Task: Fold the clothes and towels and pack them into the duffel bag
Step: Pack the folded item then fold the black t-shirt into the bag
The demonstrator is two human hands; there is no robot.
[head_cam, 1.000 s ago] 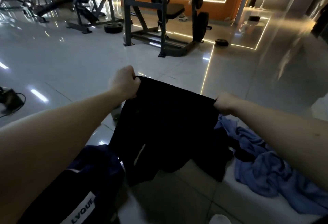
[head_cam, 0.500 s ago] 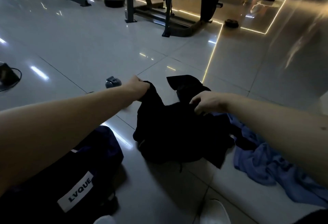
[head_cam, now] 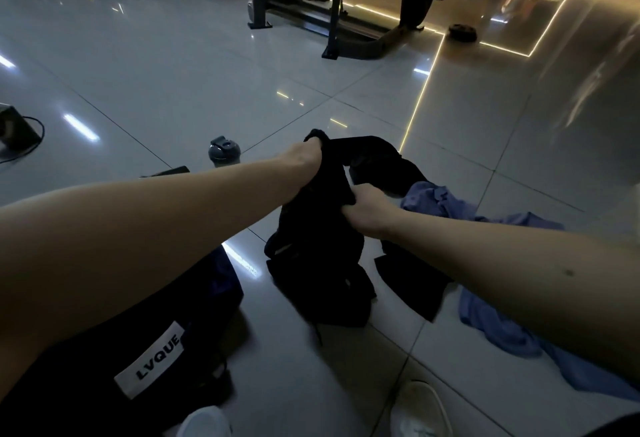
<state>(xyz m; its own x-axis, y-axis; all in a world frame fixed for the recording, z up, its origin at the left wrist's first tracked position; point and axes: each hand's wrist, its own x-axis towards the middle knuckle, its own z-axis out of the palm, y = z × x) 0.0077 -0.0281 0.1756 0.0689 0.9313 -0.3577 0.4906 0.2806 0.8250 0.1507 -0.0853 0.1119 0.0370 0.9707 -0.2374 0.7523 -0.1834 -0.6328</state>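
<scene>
Fingers (head_cam: 353, 208) curled, left hand (head_cam: 304, 163) and right hand (head_cam: 369, 216) clutch crumpled black fabric garment (head_cam: 318, 256); dark duffel bag (head_cam: 149, 360) lies lower left, nearer left hand.

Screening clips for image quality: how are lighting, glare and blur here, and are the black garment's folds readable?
Head view: dim overall; the glossy floor reflects ceiling-light streaks; the right edge is smeared by blur; the wide lens stretches both forearms; the black garment, held by the left hand and the right hand, is a nearly featureless dark mass.
</scene>
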